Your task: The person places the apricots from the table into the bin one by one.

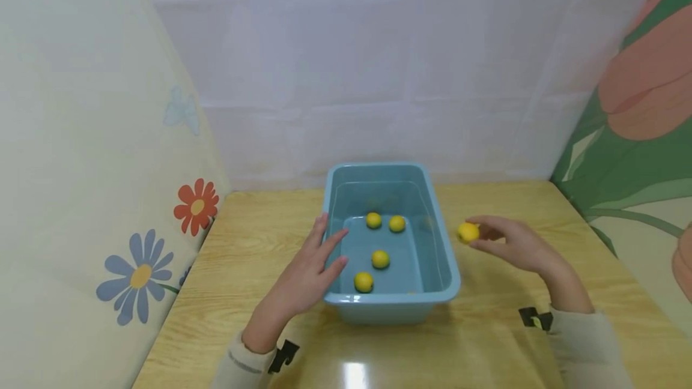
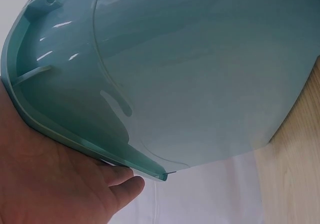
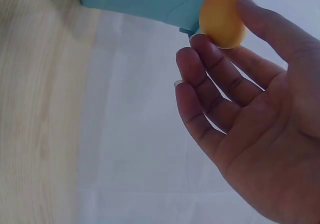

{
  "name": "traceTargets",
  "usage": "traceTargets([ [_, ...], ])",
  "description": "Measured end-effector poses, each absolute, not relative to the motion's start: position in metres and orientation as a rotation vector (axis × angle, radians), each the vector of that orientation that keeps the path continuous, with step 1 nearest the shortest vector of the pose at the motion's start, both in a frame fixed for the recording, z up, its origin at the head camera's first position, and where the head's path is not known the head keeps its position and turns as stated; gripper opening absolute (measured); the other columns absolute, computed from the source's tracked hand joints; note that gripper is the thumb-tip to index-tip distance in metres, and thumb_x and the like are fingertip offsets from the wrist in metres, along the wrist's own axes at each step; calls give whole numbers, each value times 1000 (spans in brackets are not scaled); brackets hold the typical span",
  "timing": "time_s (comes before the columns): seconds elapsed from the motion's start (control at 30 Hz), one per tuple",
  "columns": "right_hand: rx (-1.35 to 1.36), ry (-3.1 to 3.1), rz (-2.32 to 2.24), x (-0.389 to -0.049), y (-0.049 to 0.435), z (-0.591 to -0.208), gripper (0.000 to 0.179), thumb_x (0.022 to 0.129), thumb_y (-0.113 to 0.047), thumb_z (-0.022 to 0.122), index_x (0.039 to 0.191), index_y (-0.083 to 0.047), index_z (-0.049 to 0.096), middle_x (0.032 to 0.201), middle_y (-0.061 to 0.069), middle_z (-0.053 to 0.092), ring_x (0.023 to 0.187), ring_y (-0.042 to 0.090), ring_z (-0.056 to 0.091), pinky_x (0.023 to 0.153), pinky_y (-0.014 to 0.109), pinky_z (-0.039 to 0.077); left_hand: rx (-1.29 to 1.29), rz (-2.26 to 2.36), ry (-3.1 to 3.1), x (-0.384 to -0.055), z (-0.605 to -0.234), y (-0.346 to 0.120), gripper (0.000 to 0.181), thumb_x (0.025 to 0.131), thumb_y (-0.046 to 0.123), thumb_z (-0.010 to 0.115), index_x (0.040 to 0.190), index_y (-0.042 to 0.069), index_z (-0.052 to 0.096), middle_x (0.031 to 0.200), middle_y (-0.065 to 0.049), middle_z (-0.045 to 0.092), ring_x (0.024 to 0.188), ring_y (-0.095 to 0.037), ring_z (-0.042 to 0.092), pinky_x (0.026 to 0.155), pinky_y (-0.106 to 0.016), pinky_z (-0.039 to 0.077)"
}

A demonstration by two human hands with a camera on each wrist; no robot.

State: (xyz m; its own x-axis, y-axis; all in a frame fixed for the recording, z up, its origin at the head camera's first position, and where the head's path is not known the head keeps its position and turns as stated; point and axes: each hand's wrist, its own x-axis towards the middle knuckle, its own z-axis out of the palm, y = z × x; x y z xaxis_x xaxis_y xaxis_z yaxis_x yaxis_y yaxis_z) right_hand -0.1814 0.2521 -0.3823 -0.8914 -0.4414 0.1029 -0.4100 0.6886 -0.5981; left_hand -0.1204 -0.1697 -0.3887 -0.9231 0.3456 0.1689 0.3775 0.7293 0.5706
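Note:
My right hand [image 1: 521,246] pinches a small yellow fruit [image 1: 468,233] between thumb and fingertips, just outside the right wall of a blue plastic basin [image 1: 445,245]. In the right wrist view the fruit [image 3: 222,20] looks smooth and rounded, and the other fingers are loosely bent beneath it. My left hand [image 1: 303,278] lies at the basin's left rim with its fingers spread and relaxed. From the left wrist, that hand [image 2: 60,184] shows along the underside of the rim [image 2: 75,146]. Several more yellow fruits [image 1: 381,259] are scattered on the basin floor.
The basin stands on a wood-grain table [image 1: 259,227]. Behind it hangs a creased white cloth [image 1: 324,65]. Flower-patterned panels border the table on the left [image 1: 81,167] and right [image 1: 638,155].

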Motion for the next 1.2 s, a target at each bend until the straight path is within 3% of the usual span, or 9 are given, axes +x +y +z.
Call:
traceTargets([
  [0.63,-787,2918,-990,-177,234,-348,45,99,-30,67,139,-10,60,113,2,71,103,24,64,89,53,50,-595,-977,-2871,-123,-386,-173,59,106,50,44,157,20,40,171,-7,-1,156,-30,6,116,-63,28],
  [1.0,-858,2932,-1039,-173,222,-345,42,98,-26,69,137,-10,62,111,-2,72,100,19,64,87,50,51,-593,-1002,-2865,-122,-390,-171,57,106,46,46,156,20,41,171,-6,2,156,-29,7,117,-62,27],
  [1.2,-893,2894,-1074,-173,214,-342,42,98,-27,70,136,-12,63,113,-4,72,100,16,64,88,49,51,-592,-994,-2873,-122,-390,-170,60,106,52,42,157,20,41,171,-5,1,157,-27,6,117,-61,27],
])
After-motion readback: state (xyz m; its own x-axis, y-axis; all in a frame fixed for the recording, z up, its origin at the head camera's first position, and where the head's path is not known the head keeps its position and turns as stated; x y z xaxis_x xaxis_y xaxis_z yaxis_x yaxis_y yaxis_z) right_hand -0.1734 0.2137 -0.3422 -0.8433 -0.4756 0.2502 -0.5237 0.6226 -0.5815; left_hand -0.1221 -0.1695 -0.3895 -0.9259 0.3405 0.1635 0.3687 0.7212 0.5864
